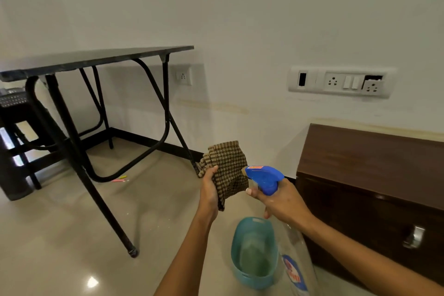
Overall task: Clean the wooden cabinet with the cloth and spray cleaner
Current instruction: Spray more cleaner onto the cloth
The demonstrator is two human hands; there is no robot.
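While the wooden cabinet is sitting low at the right edge of the frame against the wall, dark brown with a metal handle showing on its front, nothing is touching it yet. Just left of it, near lower centre, the left hand is gripping the checked cloth, fingers closed on its bunched edge so the rest is standing up and draping over. The right hand is wrapping around the neck of the spray cleaner, a finger resting on the trigger, the blue nozzle pointing straight at the cloth from very close. This looks like loading the cloth before wiping. To do it well, the nozzle is best kept aimed at the flat middle of the fabric, with short squeezes so the cloth is getting damp, not dripping. A teal basket is lying on the floor directly beneath the hands. Further out, a black folding table is standing at the left, and a switch panel is sitting on the wall at upper right.
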